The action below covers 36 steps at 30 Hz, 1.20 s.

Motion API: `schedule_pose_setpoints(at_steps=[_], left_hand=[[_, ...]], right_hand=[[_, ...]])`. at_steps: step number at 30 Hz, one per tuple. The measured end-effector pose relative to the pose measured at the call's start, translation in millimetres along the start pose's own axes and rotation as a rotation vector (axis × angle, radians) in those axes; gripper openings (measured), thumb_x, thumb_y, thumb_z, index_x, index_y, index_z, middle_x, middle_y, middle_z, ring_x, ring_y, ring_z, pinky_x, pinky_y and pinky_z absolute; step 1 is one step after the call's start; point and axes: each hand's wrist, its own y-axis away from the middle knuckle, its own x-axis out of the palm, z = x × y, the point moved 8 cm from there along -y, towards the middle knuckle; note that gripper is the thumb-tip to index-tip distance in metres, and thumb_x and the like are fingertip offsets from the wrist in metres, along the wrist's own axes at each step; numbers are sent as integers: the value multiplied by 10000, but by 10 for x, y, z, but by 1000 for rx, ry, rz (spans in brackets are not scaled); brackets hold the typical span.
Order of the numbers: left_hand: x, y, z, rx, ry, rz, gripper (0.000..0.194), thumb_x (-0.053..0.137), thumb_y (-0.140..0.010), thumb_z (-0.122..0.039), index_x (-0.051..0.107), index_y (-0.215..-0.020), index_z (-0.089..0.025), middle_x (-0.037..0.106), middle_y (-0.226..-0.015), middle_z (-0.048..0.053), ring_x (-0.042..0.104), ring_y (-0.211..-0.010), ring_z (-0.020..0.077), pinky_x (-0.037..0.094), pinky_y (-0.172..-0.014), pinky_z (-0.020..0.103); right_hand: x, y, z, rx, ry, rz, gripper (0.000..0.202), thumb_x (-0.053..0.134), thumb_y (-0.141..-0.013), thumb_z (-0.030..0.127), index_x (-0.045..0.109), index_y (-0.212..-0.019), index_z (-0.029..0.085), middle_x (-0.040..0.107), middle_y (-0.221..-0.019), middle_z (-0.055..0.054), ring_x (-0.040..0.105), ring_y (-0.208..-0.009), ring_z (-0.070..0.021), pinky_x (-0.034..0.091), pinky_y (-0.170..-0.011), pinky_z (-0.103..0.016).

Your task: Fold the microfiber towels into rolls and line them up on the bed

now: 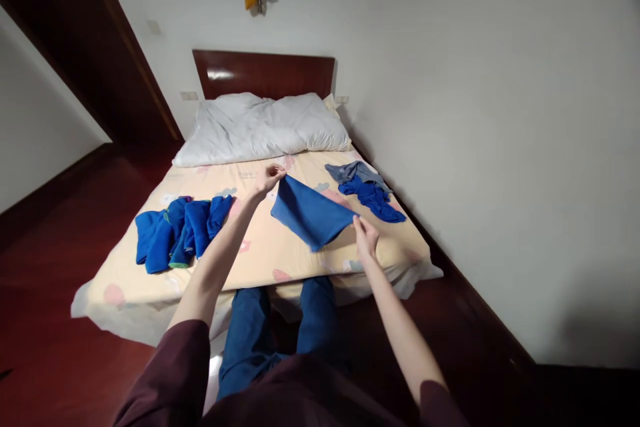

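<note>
A blue cloth [313,210] is stretched between my two hands above the bed's patterned sheet [260,240]. My left hand [271,178] pinches its upper left corner. The right corner is pinched in my right hand [365,235], which is lower and nearer to me. The cloth's lower edge hangs down towards the sheet. On the left side of the bed lies a row of blue cloths [173,233], some with green edging. A crumpled blue cloth [373,199] and a grey cloth [357,172] lie together at the right side.
A white quilt [265,127] lies across the head of the bed, before a dark wooden headboard [270,73]. A wall [490,147] runs along the right side. My legs touch or nearly touch the bed's front edge.
</note>
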Motion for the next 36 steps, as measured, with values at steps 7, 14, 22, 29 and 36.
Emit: schedule_pose_setpoints(at_steps=[7, 14, 22, 29, 36], left_hand=[[-713, 152, -1075, 104, 100, -152, 628, 914, -571, -521, 714, -1000, -108, 721, -841, 64, 676, -833, 178, 539, -802, 317], [-1211, 492, -1453, 153, 112, -356, 595, 949, -552, -477, 761, -975, -103, 764, -941, 108, 721, -953, 226, 569, -923, 346], [-1363, 739, -1466, 133, 73, -362, 603, 963, -509, -460, 779, -955, -98, 773, -913, 115, 736, -935, 258, 586, -939, 399], [-1234, 1594, -1260, -41, 16, -275, 625, 973, -471, -524, 795, -918, -125, 770, -851, 100, 741, -854, 268, 613, -811, 369], [-1078, 2789, -950, -241, -14, -199, 492, 972, -501, -498, 800, -780, -131, 755, -735, 102, 710, -673, 230, 588, -622, 317]], right_hand=[[132, -1127, 1086, -177, -358, -17, 580, 772, -757, 622, 680, -1038, 123, 706, -873, -77, 614, -740, -148, 505, -698, -279], [384, -1307, 1721, -296, -385, 75, 542, 779, -774, 614, 648, -1017, 148, 678, -774, -40, 597, -668, -122, 498, -670, -273], [398, -1082, 1862, -294, -354, 174, 541, 785, -729, 674, 664, -951, 196, 719, -858, -61, 667, -806, -180, 549, -749, -301], [76, -513, 1456, -77, -297, 340, 580, 855, -655, 655, 690, -963, 192, 728, -852, -41, 614, -691, -141, 476, -618, -259], [-314, 245, 1007, 192, -214, 497, 561, 929, -603, 594, 741, -921, 171, 739, -857, -78, 624, -707, -155, 457, -611, -270]])
